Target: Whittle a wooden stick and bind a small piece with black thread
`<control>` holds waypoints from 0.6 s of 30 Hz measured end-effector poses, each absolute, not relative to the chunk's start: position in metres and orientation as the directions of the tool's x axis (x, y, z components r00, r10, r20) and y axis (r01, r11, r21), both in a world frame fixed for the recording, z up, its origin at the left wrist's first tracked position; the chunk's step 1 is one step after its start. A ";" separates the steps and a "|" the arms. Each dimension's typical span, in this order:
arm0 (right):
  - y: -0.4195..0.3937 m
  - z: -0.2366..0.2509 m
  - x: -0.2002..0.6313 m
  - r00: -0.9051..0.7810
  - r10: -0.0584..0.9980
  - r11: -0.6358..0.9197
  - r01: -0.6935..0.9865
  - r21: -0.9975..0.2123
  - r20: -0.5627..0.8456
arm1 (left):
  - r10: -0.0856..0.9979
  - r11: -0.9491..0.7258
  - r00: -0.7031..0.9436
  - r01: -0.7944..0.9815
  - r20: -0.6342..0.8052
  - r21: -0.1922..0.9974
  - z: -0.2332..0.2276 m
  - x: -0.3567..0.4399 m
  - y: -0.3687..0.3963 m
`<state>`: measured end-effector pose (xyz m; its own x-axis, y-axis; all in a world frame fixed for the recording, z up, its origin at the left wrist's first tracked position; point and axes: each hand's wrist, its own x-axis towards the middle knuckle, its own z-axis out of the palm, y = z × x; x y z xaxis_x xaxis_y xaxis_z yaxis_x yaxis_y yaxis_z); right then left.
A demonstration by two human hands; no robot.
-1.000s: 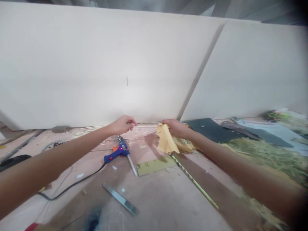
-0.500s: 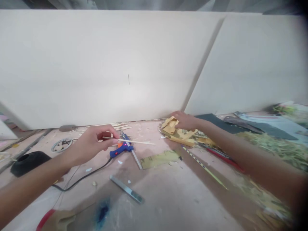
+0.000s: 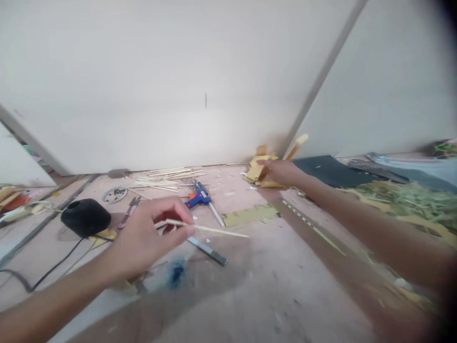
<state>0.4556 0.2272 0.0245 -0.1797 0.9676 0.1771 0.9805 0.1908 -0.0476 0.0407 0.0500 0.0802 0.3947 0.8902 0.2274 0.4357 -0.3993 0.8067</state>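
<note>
My left hand (image 3: 150, 238) pinches a thin wooden stick (image 3: 214, 230) that points right, held above the floor near a flat metal blade (image 3: 207, 250). My right hand (image 3: 282, 172) reaches far out and rests on a heap of yellow sandpaper scraps (image 3: 260, 167) at the foot of the white board (image 3: 178, 85). A blue glue gun (image 3: 200, 197) with a lit red lamp lies between the two hands. Behind it, against the board, lies a pile of thin wooden sticks (image 3: 164, 177).
A black round object (image 3: 85, 216) with a cable sits at left, small snips (image 3: 128, 212) beside it. A yellow sandpaper strip (image 3: 250, 215) and a long striped stick (image 3: 314, 228) lie mid-floor. Dark sheets (image 3: 328, 170) and green straw (image 3: 407, 200) spread at right.
My left hand picked a thin stick from beside the board and drew it back toward me. My right hand set the yellow scraps down against the board. The view swung left and down.
</note>
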 end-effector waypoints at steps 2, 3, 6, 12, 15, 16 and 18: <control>0.206 0.034 0.448 -0.164 0.969 0.168 0.986 -0.009 0.183 | 0.835 -0.495 0.523 0.583 0.168 0.644 0.067 0.039 0.036; 0.191 0.039 0.445 -0.165 0.968 0.168 0.986 0.000 0.187 | 0.803 -0.532 0.587 0.630 0.102 0.566 0.060 0.040 0.029; 0.135 0.046 0.443 -0.202 0.966 0.208 0.978 -0.018 0.163 | 0.706 -0.646 0.706 0.672 -0.052 0.361 0.039 0.047 0.007; 0.031 0.023 0.416 -0.332 0.943 0.327 0.932 -0.154 -0.005 | 0.597 -0.707 0.747 0.662 -0.292 0.248 0.016 0.063 -0.013; 0.012 0.011 0.374 -0.480 0.877 0.472 0.841 -0.265 0.039 | 0.640 -0.636 0.732 0.676 -0.235 0.371 0.004 0.061 -0.015; 0.011 0.008 0.357 -0.543 0.838 0.531 0.796 -0.290 0.045 | 0.639 -0.625 0.751 0.634 -0.168 0.456 0.001 0.060 -0.016; 0.016 0.004 0.322 -0.633 0.773 0.608 0.729 -0.316 0.026 | 0.610 -0.605 0.792 0.484 -0.022 0.633 -0.005 0.058 -0.020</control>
<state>0.3215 0.0159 0.0036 -0.6334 0.7734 0.0264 0.7288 0.6076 -0.3158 0.0577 -0.0198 -0.0049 0.7918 0.6104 -0.0219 0.4835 -0.6045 0.6331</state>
